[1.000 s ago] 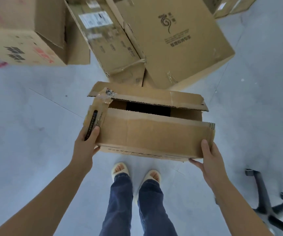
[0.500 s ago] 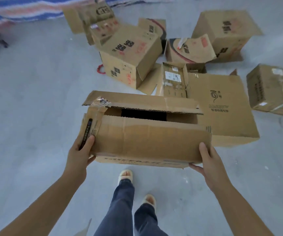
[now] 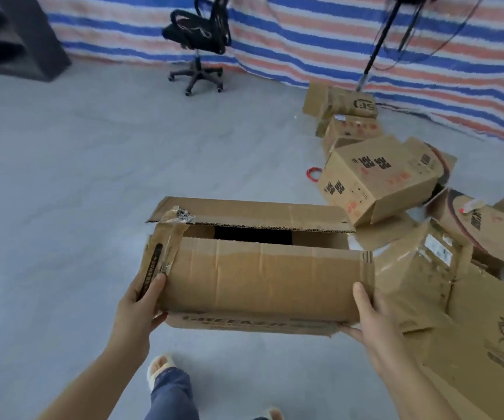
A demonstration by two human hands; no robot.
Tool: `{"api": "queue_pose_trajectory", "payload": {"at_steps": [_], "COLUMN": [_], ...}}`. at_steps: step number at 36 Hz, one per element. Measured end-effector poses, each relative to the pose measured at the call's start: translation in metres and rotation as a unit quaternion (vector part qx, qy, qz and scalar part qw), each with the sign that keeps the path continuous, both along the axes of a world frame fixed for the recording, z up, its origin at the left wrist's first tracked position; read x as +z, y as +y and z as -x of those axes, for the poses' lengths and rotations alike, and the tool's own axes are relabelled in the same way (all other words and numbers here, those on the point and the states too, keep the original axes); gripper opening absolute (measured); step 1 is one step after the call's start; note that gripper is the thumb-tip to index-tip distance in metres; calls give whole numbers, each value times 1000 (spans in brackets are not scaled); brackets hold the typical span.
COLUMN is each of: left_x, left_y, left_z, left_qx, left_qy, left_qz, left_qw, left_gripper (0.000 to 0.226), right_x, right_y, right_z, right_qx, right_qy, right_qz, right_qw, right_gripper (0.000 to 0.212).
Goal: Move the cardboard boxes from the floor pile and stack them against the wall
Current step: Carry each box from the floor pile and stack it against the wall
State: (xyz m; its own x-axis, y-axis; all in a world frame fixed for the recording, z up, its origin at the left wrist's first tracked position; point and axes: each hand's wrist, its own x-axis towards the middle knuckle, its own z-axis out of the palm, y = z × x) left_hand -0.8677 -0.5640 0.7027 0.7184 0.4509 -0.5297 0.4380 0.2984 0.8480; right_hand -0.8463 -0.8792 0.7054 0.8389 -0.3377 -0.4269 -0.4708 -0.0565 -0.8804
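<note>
Striped tarp (image 3: pixel 305 34) beyond the hands; left hand (image 3: pixel 137 310) and right hand (image 3: pixel 372 322) clamp the box (image 3: pixel 260 277) ends; its loose flap (image 3: pixel 250 215) may snag or slip

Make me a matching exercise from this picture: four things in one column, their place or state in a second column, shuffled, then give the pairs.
Things:
1. carried box
2. office chair
3. red loop
4. floor pile

Places or states:
A. by the striped tarp, far side
B. held at both ends, flaps open
C. scattered to the right
D. on the floor beside a printed box

Pairs: 1-B, 2-A, 3-D, 4-C
</note>
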Motion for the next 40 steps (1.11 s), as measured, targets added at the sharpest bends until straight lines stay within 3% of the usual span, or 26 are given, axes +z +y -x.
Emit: {"api": "queue_pose_trajectory", "payload": {"at_steps": [10,19,29,40], "left_x": [14,38,38,33], "left_y": [183,339,424,499], "left_z": [4,13,6,-78], "left_qx": [144,294,402,495], "left_qy": [-43,-71,-86,-99], "left_qz": [-14,-61,-95,-111], "left_qw": [989,951,906,856], "left_gripper": [39,40,26,31], "right_x": [13,22,35,45], "right_y": [203,393,530,667], "right_z": [-89,-145,-205,-335], "right_qx": [145,265,373,474], "right_qy": [-48,-79,-81,-86], "right_qz": [18,23,7,9], "right_qw": [988,961,924,876], "right_gripper": [20,22,28,38]}}
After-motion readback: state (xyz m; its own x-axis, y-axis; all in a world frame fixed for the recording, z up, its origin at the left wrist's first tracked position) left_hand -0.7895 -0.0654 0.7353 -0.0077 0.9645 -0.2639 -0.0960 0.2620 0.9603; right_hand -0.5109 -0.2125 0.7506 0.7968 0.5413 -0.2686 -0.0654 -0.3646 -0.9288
